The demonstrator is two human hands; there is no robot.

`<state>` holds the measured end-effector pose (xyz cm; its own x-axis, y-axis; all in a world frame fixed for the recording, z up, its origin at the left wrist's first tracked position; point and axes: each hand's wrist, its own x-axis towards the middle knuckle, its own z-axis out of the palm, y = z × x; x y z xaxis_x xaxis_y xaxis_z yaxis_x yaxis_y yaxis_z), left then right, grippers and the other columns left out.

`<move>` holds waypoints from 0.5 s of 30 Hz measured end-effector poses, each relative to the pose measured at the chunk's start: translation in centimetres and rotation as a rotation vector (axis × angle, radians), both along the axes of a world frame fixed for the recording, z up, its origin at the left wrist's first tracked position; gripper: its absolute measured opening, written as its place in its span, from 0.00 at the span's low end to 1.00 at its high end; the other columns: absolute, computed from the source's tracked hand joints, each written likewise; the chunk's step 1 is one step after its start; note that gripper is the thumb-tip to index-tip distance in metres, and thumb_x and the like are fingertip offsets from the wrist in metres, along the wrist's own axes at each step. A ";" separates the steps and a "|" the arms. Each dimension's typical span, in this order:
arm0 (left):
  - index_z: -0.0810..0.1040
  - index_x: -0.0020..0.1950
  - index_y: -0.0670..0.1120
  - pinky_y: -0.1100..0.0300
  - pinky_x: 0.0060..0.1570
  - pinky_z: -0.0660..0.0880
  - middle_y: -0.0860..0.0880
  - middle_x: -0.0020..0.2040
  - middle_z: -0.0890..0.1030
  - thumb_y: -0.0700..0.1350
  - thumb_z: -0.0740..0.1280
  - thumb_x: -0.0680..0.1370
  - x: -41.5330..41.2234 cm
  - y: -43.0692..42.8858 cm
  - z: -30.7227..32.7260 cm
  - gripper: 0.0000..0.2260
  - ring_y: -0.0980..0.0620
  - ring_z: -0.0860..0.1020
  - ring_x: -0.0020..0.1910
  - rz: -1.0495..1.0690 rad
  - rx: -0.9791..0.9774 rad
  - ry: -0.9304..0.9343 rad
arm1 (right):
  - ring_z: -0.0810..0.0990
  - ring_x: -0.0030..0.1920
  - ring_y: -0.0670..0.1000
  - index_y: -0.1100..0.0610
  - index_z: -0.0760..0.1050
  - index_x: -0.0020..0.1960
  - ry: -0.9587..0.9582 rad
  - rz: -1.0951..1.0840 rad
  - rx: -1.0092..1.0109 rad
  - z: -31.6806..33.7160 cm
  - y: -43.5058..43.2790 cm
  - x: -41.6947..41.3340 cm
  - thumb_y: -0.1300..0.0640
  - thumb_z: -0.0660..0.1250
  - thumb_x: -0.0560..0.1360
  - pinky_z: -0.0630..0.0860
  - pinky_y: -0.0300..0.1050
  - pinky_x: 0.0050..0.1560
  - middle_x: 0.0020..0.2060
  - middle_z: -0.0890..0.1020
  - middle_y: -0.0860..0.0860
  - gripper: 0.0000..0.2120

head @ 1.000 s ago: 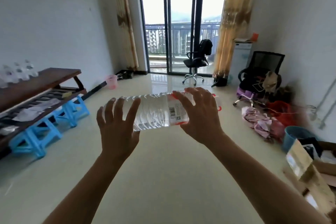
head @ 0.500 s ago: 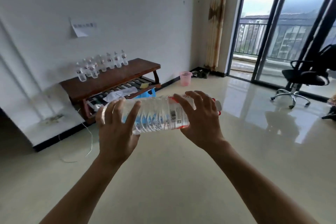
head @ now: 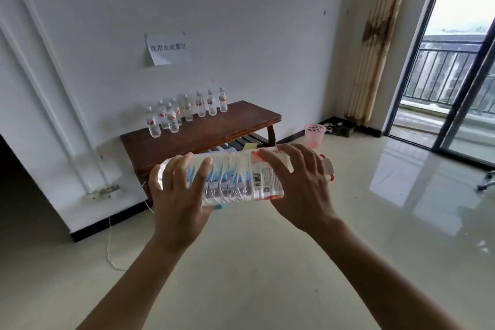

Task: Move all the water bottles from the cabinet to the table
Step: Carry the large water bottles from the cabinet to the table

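L hand (head: 177, 197), R hand (head: 302, 187) grip big bottle (head: 233, 178) sideways, table (head: 214, 132) behind

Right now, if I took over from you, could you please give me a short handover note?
Left hand grips the base end of a large water bottle; right hand grips its label end, near the cap. The bottle is level, in the air.
Done: several small water bottles stand on the wooden table.
Left: set this one there. The cabinet is out of view, so what remains in it is unknown.
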<state>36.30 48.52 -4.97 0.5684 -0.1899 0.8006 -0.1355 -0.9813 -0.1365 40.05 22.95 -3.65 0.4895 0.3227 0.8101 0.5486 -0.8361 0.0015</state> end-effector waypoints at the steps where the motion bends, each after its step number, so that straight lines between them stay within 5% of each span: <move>1: 0.68 0.73 0.47 0.35 0.67 0.64 0.36 0.68 0.73 0.56 0.84 0.60 2.3 0.5 -0.1 0.47 0.36 0.70 0.68 -0.010 0.002 -0.009 | 0.70 0.68 0.61 0.48 0.67 0.74 -0.010 -0.011 -0.001 -0.1 0.4 2.1 0.49 0.83 0.63 0.62 0.58 0.71 0.67 0.75 0.58 0.44; 10: 0.66 0.73 0.46 0.33 0.70 0.60 0.39 0.71 0.72 0.48 0.84 0.59 23.6 2.3 -1.2 0.47 0.38 0.69 0.71 -0.046 0.054 -0.022 | 0.69 0.69 0.63 0.47 0.65 0.75 -0.045 -0.035 0.037 -1.8 2.3 23.1 0.49 0.82 0.64 0.64 0.65 0.72 0.67 0.75 0.59 0.44; 15: 0.68 0.71 0.46 0.33 0.69 0.61 0.41 0.66 0.75 0.51 0.83 0.61 34.3 3.5 -0.4 0.43 0.39 0.73 0.67 -0.027 0.077 -0.037 | 0.70 0.69 0.63 0.48 0.70 0.75 0.015 -0.024 0.061 -1.6 3.4 33.9 0.48 0.73 0.69 0.64 0.63 0.72 0.67 0.75 0.59 0.35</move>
<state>70.56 52.05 -5.41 0.5327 -0.2663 0.8033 -0.1551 -0.9638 -0.2167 73.99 26.33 -5.28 0.5088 0.2607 0.8205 0.5281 -0.8471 -0.0584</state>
